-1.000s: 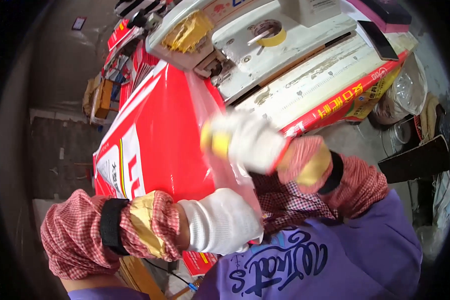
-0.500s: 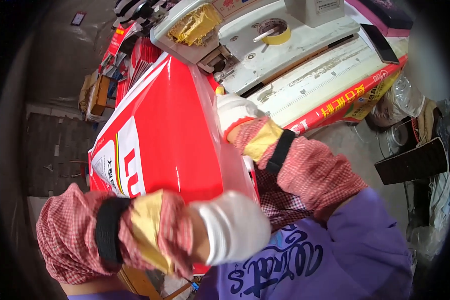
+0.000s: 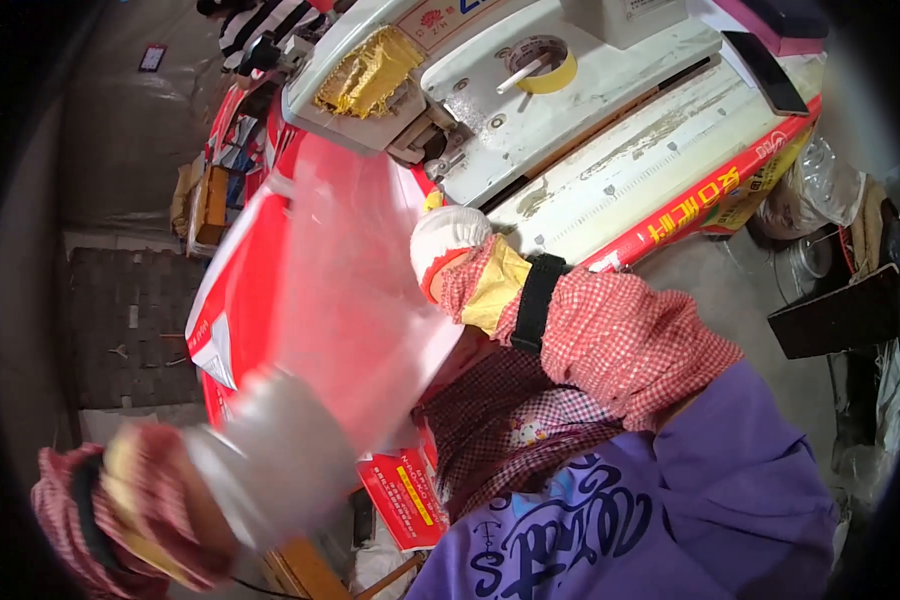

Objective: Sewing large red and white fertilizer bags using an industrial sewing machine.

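Observation:
A large red and white printed plastic bag point(image 3: 240, 270) spreads before me, its pale see-through layer point(image 3: 345, 260) smeared by motion. My right hand point(image 3: 452, 238), in a white glove, is closed at the bag's edge beside the sewing machine's working end point(image 3: 420, 135); its fingertips are mostly hidden. Lower left, my left hand point(image 3: 280, 450), also in a white glove, lies over the near part of the bag. Motion blurs it, so its fingers cannot be made out. Both forearms wear red checked sleeve covers with black bands.
On the pale machine bed sits a yellow tape roll point(image 3: 542, 65) with a white stick in it. A dark phone point(image 3: 765, 75) lies at the far right. Red and yellow printed sheeting point(image 3: 690, 210) lines the machine's near edge. Another red bag point(image 3: 405, 495) hangs near my lap.
My left hand has swung leftward from in front of my body. The bag's flat red face has shifted and folded, with the pale layer sweeping across it. My right hand stays near the machine.

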Motion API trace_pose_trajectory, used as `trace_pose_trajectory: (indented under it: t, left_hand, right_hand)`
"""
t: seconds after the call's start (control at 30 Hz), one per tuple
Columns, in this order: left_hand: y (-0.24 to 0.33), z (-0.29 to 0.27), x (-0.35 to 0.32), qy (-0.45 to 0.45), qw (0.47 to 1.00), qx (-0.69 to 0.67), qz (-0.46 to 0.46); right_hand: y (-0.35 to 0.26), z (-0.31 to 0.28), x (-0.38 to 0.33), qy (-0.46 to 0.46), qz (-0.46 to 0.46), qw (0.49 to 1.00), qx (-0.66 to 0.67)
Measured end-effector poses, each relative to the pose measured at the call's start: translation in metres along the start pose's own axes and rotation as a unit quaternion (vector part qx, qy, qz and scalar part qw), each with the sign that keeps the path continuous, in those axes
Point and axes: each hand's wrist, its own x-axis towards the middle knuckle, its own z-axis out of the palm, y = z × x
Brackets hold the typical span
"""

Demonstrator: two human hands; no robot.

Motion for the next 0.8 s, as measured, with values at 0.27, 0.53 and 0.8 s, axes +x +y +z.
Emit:
trace_pose_trajectory:
  t: [0.27, 0.53, 0.8]
  left_hand:
    - [0.001, 0.005, 0.092, 0.158, 0.981, -0.083, 0.073]
    - [-0.11, -0.048, -0.003, 0.069, 0.977, 0.015, -0.199]
    - [0.045, -0.009, 0.076, 0.273, 0.935, -0.205, 0.091]
  right_hand:
    - [-0.022, 0.025, 0.023, -0.036, 0.023, 0.999, -0.021]
    - [0.001, 0.025, 0.018, -0.037, 0.0, 0.999, -0.04]
    - [-0.036, 0.098, 0.075, 0.066, -0.423, 0.885, 0.184]
